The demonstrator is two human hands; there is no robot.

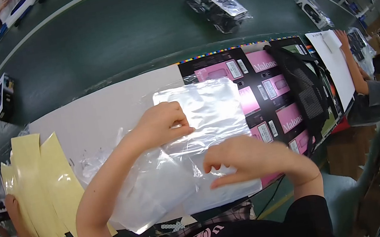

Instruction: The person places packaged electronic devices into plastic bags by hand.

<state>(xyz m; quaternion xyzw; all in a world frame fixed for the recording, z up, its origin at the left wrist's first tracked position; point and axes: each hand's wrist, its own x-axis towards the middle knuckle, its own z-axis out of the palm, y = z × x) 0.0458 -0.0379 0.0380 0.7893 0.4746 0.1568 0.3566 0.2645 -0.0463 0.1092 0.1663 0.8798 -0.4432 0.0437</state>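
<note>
A stack of clear, shiny plastic bags (pixel 209 110) lies flat on the table in front of me. A loose clear plastic bag (pixel 154 189) spreads across the near left part of the stack, wrinkled and partly under my left forearm. My left hand (pixel 163 123) is closed over the bags, its thumb and curled fingers pinched together on thin film; the exact grip is partly hidden. To its right, my right hand (pixel 244 159) hovers over the near part of the stack. Its fingers are bent, with a gap between them and the thumb, and nothing shows in it.
Yellow sheets (pixel 34 179) lie at the left, by another person's arm. Pink-and-black printed sheets (pixel 270 85) and a black mesh bag (pixel 302 89) lie to the right. Beyond the table, a green conveyor belt (pixel 111 41) carries a film-wrapped box (pixel 216 3). A co-worker's arm (pixel 353 63) reaches in at right.
</note>
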